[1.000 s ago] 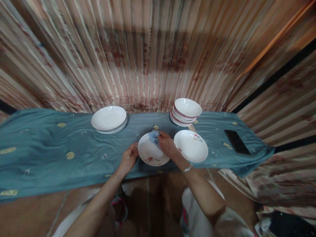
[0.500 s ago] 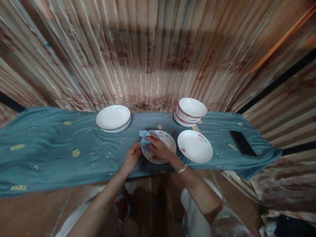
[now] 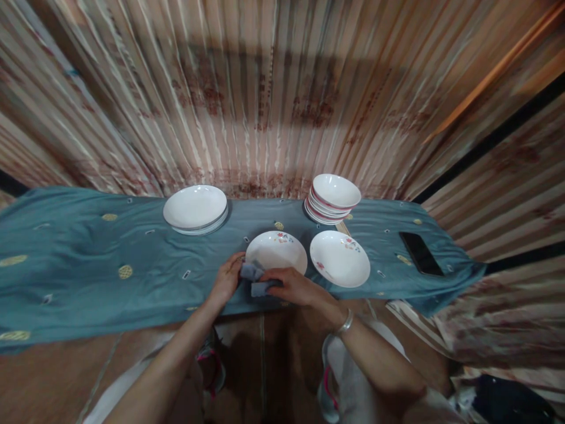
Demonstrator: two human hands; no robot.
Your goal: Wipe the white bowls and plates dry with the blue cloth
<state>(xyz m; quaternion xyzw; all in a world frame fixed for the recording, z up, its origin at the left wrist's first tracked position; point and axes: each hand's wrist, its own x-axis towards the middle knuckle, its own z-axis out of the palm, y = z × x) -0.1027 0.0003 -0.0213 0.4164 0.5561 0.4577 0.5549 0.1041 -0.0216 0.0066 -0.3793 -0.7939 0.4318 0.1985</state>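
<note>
A white plate (image 3: 277, 250) with a small floral print lies in front of me on the table. My left hand (image 3: 228, 275) grips its left rim, fingers closed. At the plate's near edge my right hand (image 3: 291, 285) is closed on a blue-grey cloth (image 3: 261, 288), which laps over the near left rim. A second floral plate (image 3: 339, 259) sits just to the right, apart from both hands. Part of the first plate's near side is hidden by the cloth and my right hand.
Stacked white plates (image 3: 196, 207) stand at the back left, and stacked red-rimmed bowls (image 3: 334, 197) at the back right. A black phone (image 3: 421, 253) lies on the right. Blue-green cloth (image 3: 88, 282) covers the table; a striped curtain (image 3: 247, 106) hangs behind.
My right hand has moved with the cloth from the plate's upper left surface to its near edge. My left hand stays at the left rim. The whole view has shifted slightly.
</note>
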